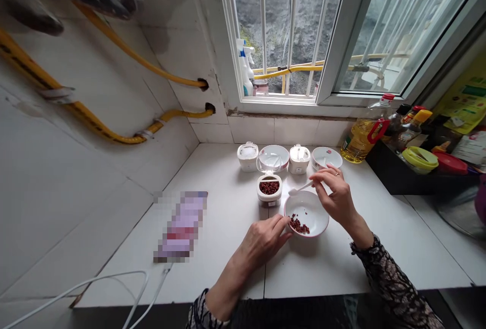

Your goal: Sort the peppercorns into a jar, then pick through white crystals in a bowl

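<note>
From where I'm standing, the near bowl point(317, 210) sits on the white desk point(228, 248) in front of the person, with dark red pieces point(299, 225) gathered toward its left, nearer side and a few strays farther up. The left hand point(264, 238) has closed on the bowl's left rim, thumb and fingers touching the edge. The right hand point(336, 195) comes in from the other side, its fingertips pinched together on the handle of a small white spoon point(304, 186), whose head is by the far left part of the rim; I can't tell whether it touches. Just beyond the left hand stands an open container point(269, 200), well stocked with the same sort of dark red pieces, its clear lid point(268, 163) tipped up behind. Along the back, from left to right, I see a white left jar point(248, 161), a wide bowl point(274, 158), a white right jar point(299, 165) and a flowered bowl point(327, 158). An oil bottle point(357, 139) stands in the right corner beside a black rack point(387, 172) of bottles and tubs. Off to the left lies a blurred-out purplish object point(182, 228), with a white cable point(161, 286) at its near end.
</note>
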Available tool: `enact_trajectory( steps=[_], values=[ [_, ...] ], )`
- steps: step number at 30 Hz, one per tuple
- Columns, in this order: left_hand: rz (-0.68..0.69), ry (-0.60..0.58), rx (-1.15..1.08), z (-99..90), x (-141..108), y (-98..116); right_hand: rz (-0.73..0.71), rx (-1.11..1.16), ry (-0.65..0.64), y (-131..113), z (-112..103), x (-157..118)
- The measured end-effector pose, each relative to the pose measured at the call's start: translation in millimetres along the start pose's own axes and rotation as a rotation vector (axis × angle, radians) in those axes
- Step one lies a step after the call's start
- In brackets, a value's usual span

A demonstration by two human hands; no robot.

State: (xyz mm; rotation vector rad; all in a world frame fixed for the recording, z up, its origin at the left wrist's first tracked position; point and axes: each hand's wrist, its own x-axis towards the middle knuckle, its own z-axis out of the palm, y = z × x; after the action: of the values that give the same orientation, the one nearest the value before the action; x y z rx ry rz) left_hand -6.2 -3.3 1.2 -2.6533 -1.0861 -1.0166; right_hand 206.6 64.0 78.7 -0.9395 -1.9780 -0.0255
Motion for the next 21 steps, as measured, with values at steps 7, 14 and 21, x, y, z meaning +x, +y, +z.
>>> enact_trajectory(
  steps=[7, 14, 21],
  values=[
    [0.001, 0.001, 0.01, 1.6, -3, -3, -0.012, -0.064, -0.267, 18, 2, -23],
    [-0.004, -0.013, -0.01, 3.3, -5, -5, 0.124, 0.155, -0.344, 7, 19, -36],
    [-0.004, -0.02, -0.012, 3.3, -5, -5, 0.339, 0.229, -0.212, 16, 14, -34]
  ],
)
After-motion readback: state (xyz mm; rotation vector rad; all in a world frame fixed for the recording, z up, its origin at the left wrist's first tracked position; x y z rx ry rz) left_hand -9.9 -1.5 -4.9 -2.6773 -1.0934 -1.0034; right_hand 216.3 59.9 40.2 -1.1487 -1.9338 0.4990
